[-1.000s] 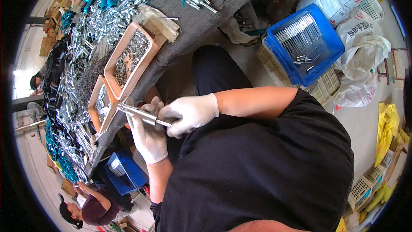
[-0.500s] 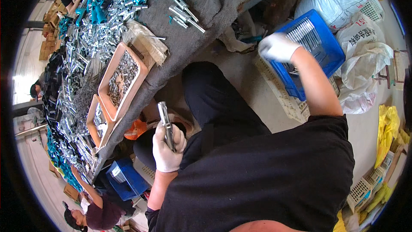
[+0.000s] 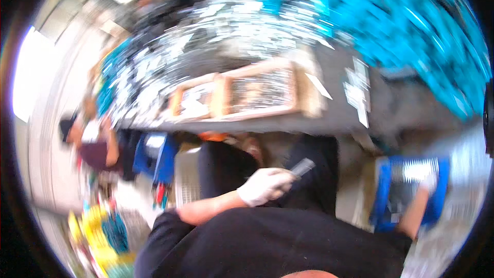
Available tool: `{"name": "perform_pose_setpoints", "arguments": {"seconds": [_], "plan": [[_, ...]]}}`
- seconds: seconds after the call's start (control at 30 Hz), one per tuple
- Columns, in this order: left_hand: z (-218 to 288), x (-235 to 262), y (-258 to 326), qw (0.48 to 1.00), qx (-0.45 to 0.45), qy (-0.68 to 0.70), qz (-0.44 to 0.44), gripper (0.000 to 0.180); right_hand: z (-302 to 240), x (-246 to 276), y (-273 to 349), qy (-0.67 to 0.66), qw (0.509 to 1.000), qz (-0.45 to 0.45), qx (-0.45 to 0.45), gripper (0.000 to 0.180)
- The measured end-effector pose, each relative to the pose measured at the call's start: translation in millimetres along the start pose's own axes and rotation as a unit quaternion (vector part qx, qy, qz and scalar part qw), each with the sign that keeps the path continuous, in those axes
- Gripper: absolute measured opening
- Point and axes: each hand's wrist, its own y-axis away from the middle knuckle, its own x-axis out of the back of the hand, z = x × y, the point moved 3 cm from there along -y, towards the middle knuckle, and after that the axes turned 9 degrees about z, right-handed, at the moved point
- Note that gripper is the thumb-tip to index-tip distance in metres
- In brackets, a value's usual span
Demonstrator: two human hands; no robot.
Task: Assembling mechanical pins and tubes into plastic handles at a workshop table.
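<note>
My left hand [image 3: 265,186], in a white glove, is closed around a silver metal tube-like part [image 3: 302,167] above my lap. The part's far end sticks out past the fingers, tilted up to the right. My right hand [image 3: 428,181], also gloved, is at the far side of a blue plastic bin [image 3: 382,195] low on my right. Bright slender metal rods [image 3: 416,169] lie in that bin beside the hand. Motion blur smears the right fingers, so I cannot see whether they grip a rod.
A cloth-covered bench [image 3: 337,118] spans the front, with a larger orange tray [image 3: 294,92] and a smaller tray [image 3: 176,104] of small metal pieces. Silver parts [image 3: 221,28] and teal parts [image 3: 406,25] are heaped behind. A co-worker [image 3: 98,146] is at the left near another blue bin [image 3: 169,157].
The view has swung round, so the bench now runs across the front. My right hand has moved from above the bin's near edge to its rods; my left still holds the metal part.
</note>
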Motion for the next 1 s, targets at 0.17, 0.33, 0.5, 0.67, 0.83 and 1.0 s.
{"name": "perform_pose_setpoints", "arguments": {"seconds": [0.17, 0.33, 0.5, 0.67, 0.83, 1.0], "plan": [[5, -15, 3, 0.908, 0.286, 0.304, 0.006, 0.035, -115, -20, -53, -0.388, 0.899, -0.008, 0.203, 0.027], [-1, -16, 5, 0.902, 0.268, 0.339, 0.016, 0.036, -231, 0, -80, -0.42, 0.855, -0.06, 0.298, 0.027], [-8, -11, 8, 0.895, 0.259, 0.363, 0.014, 0.039, -267, 34, -76, -0.424, 0.832, -0.088, 0.347, 0.027], [-13, -8, 19, 0.888, 0.248, 0.386, -0.014, 0.04, -278, 83, -38, -0.424, 0.818, -0.103, 0.375, 0.027], [-15, -5, 26, 0.897, 0.22, 0.38, -0.06, 0.042, -289, 139, 32, -0.427, 0.806, -0.105, 0.396, 0.028], [-20, 3, 36, 0.9, 0.206, 0.378, -0.074, 0.034, -283, 193, 132, -0.422, 0.803, -0.105, 0.408, 0.029]]}}
